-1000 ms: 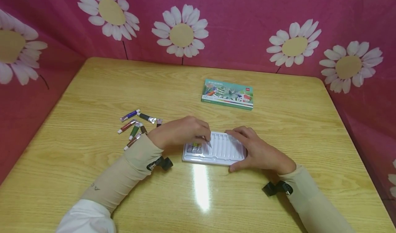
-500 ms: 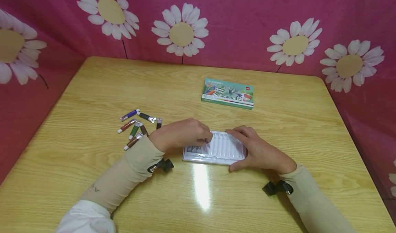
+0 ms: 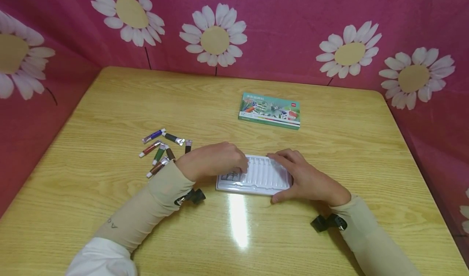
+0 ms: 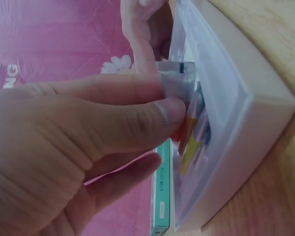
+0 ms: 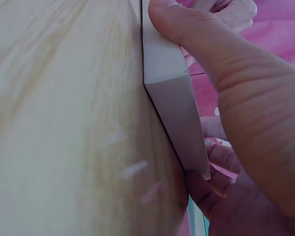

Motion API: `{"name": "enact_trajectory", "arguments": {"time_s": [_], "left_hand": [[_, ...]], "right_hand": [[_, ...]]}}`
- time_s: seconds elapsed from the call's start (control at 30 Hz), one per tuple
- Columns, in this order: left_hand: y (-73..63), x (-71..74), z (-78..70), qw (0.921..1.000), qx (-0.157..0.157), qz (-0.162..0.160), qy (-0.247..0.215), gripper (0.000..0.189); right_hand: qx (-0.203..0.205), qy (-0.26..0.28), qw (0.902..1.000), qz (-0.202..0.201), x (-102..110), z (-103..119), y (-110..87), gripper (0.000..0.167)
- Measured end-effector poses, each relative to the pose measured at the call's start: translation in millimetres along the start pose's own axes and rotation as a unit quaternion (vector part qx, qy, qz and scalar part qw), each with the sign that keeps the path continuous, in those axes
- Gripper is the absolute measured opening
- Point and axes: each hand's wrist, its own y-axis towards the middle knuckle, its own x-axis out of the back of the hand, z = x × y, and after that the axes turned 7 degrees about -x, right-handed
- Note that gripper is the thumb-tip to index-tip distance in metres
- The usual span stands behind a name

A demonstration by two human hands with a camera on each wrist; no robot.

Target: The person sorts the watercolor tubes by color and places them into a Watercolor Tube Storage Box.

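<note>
A white plastic tray (image 3: pixel 265 176) with a row of narrow slots lies on the table. In its left end sit several small paint tubes (image 4: pixel 191 147), yellow and orange among them, their silver ends showing. My left hand (image 3: pixel 214 160) is over that end. Seen from the left wrist, thumb and forefinger pinch the flat silver end of a paint tube (image 4: pixel 176 82); its lower part is mostly hidden behind the thumb. My right hand (image 3: pixel 311 182) grips the tray's right end, thumb on the near side and fingers around the far side.
Left of the tray lie several loose paint tubes: blue (image 3: pixel 154 136), dark grey (image 3: pixel 173 139), red (image 3: pixel 149 150), green (image 3: pixel 159 154), brown (image 3: pixel 156 168) and others. A green paint box (image 3: pixel 269 111) rests behind the tray. Pink flowered cloth (image 3: pixel 278 31) hangs beyond the table.
My left hand has shifted slightly left and lower over the tray, and the tube's end that stuck out below its fingers is now hidden in the head view. The right hand stays put.
</note>
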Motion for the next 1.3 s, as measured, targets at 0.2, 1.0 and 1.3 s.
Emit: {"name": "enact_trajectory", "arguments": {"time_s": [0.2,1.0,1.3], "left_hand": [[-0.8,0.1,0.8,0.9999,-0.011,-0.007,0.011,0.014],[-1.3,-0.4,2.1,0.9993,0.018,-0.008,-0.031,0.013],[-1.9,0.0,2.9,0.9975,0.036,0.007,-0.061,0.014]], "right_hand": [[0.002,0.001,1.0000,-0.001,-0.1,0.0,-0.3,0.116],[-0.002,0.002,1.0000,0.002,-1.3,-1.0,0.0,0.116],[-0.007,0.004,1.0000,0.002,-1.5,-1.0,0.2,0.116]]}}
